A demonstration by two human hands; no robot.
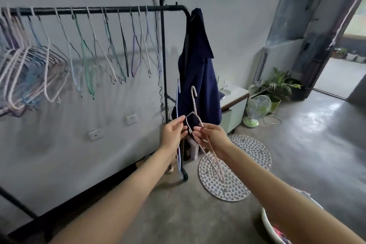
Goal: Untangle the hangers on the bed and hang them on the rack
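Note:
I stand before a black clothes rack [122, 8] whose lower bar carries several thin hangers in pastel colours. Both my hands meet in front of the rack's right post. My right hand [210, 137] grips a pale pink wire hanger [195, 107] by its shoulder, hook pointing up, body trailing down toward the floor. My left hand [174, 131] pinches the same pink hanger's other shoulder and also holds a light blue hanger [178, 93] that runs vertically behind the fingers. The bed is out of view.
A dark blue garment [198, 77] hangs on the rack's right end. Two round patterned mats [237, 180] lie on the concrete floor. A white cabinet [234, 101], a small green fan [257, 109], a potted plant [279, 85] and a basin [269, 228] stand to the right.

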